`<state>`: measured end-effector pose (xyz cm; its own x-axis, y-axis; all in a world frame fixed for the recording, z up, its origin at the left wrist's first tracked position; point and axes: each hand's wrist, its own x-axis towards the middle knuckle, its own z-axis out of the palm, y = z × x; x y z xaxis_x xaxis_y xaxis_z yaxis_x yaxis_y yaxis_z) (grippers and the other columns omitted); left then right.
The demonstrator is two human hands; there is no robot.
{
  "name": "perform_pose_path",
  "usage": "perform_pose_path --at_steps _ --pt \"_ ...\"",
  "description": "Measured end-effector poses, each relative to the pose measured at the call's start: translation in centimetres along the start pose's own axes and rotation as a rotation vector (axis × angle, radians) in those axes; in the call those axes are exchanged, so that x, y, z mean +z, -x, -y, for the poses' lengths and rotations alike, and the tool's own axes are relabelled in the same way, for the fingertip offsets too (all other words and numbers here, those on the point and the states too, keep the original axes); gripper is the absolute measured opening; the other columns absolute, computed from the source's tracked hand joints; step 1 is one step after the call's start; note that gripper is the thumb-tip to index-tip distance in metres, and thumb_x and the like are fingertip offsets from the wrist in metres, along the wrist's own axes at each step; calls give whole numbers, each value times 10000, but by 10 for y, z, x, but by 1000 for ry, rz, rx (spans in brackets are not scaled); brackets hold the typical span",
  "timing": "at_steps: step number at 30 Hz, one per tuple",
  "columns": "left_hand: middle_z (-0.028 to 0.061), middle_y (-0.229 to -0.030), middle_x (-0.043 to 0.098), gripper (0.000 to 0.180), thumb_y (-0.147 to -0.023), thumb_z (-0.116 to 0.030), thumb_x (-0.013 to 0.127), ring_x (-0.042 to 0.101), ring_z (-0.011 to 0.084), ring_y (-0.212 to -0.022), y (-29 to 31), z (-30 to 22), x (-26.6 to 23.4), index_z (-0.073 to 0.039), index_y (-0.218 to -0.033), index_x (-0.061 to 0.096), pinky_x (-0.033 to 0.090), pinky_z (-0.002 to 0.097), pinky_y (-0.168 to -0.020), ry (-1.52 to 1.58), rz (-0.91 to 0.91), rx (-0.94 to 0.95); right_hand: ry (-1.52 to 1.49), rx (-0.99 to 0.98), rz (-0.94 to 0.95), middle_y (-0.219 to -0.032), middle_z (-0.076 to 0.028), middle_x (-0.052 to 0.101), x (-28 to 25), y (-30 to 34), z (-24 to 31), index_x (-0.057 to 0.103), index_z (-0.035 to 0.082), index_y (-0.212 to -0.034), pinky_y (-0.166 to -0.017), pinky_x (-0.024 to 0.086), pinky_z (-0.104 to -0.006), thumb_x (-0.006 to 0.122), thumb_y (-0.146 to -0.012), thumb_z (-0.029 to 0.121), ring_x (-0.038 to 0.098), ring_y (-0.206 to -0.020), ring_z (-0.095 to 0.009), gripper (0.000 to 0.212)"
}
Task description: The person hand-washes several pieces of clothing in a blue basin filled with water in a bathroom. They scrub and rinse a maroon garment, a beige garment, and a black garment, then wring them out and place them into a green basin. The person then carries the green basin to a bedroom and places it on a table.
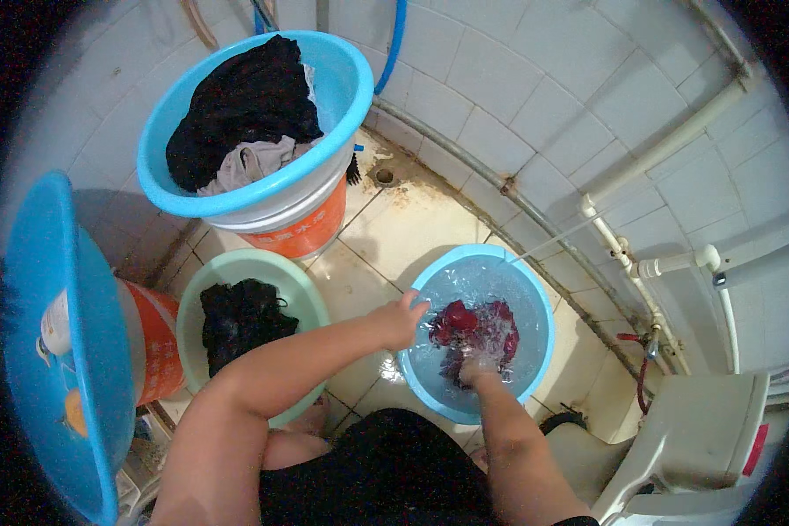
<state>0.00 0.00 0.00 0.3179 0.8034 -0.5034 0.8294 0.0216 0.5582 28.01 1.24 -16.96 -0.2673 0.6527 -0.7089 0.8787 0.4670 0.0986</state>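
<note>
Fingers (475, 366) of your right hand (478, 370) are sinking into the red garment (473, 329), grip hidden by water; your left hand (399, 320) is clasping the blue basin (535, 298) rim. Keep steadying it on the floor (412, 228) while kneading.

- left hand (399, 320) grips rim of blue basin (535, 302) on tiled floor (412, 228)
- right hand (478, 368) underwater, on dark red cloth (473, 329); whether closed on it can't tell
- green basin (302, 289) just left, black clothes (241, 320) inside
- raised blue tub (342, 96) on an orange bucket (302, 232), dark laundry (245, 105) heaped in it
</note>
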Motion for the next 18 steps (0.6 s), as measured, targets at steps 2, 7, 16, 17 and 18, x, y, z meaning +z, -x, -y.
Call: perform_pose_path --at_steps 2,7,16,17,18 --pt "216 -1410 140 667 -753 -176 584 482 435 -1076 0 8 3 -120 -1344 280 420 468 -916 -54 12 5 -164 -183 -43 -1224 -133 460 8 -27 -43 364 122 -1300 -933 394 -436 687 -684 207 419 -1174 -284 700" --pt "234 -1425 122 584 -760 -122 486 502 382 -1085 -9 -2 -7 -100 -1326 342 417 417 -917 -76 48 2 -1431 -170 -220 -965 -78 598 -140 105 -66 518 72 -1071 -819 462 -336 731 -613 7 564 -913 -186 510" --pt "235 -1409 182 509 -765 -115 478 501 361 -1101 3 -9 -18 -59 -1263 392 433 424 -892 -98 23 -20 -1104 -254 -995 -834 -17 529 -304 276 -33 525 60 -858 -743 419 -237 695 -629 -12 514 -787 -113 294" --pt "234 -1407 189 503 -764 -114 477 502 359 -1100 0 -3 -14 -59 -1257 399 432 424 -893 -104 5 -9 -1060 -274 -1073 -848 -26 536 -309 283 -33 530 56 -873 -771 418 -244 683 -626 -23 519 -817 -122 302" --pt "233 -1404 196 497 -762 -114 477 503 358 -1099 1 -2 -11 -58 -1251 405 431 424 -894 -109 -6 4 -1018 -217 -1073 -881 -35 545 -313 287 -31 537 56 -893 -795 416 -256 676 -626 -22 525 -854 -135 312"
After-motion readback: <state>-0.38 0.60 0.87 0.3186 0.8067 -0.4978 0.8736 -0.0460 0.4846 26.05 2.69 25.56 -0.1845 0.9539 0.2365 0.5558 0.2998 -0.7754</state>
